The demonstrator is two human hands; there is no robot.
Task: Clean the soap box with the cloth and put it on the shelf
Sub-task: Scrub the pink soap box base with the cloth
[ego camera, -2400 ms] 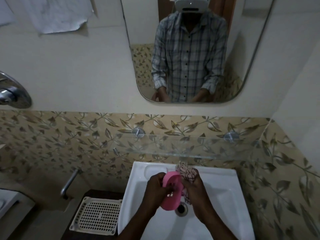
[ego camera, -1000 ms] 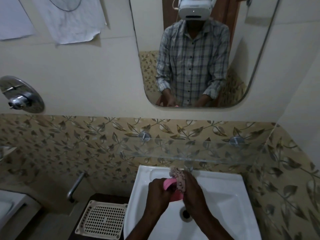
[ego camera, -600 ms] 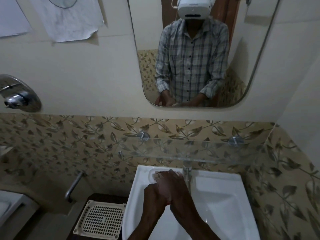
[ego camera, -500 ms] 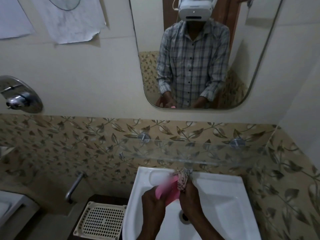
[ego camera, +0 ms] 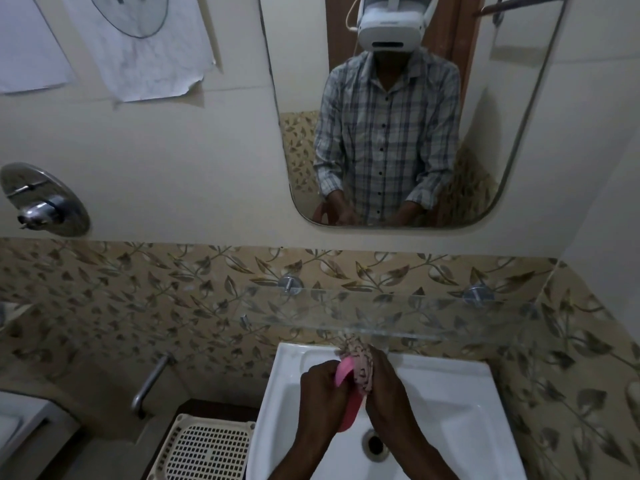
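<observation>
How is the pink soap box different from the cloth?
The soap box is plain pink and looks stiff and smooth; the cloth is pale, speckled and bunched up. The left hand holds the soap box, the right hand presses the cloth onto it. Both are held over the white sink.

Both forearms reached forward, close together; the left hand (ego camera: 323, 386) curled in a closed grip, the right hand (ego camera: 384, 388) pressed alongside, fingers bunched.
</observation>
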